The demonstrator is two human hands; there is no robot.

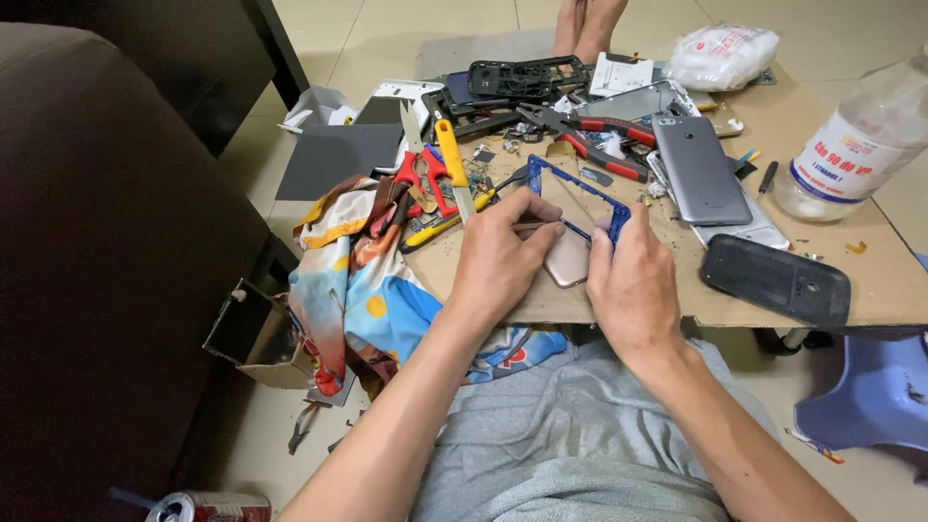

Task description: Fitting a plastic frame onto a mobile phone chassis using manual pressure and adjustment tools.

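My left hand (500, 256) grips a thin tool (541, 226) whose tip points right, into a blue phone frame (577, 187). The frame stands tilted over a pinkish phone back (567, 262) lying on a cardboard sheet (870, 280). My right hand (633, 280) holds the frame's right side, with the thumb pressed against the blue edge. Both forearms reach up from my lap in grey shorts.
Red-handled pliers (604, 135), red scissors (425, 174), a yellow-handled knife (454, 164), a grey phone (699, 169), a black phone cover (776, 280), several phone parts, a clear bottle (855, 145), a colourful cloth (362, 280), a dark sofa (106, 242), a blue stool (870, 391).
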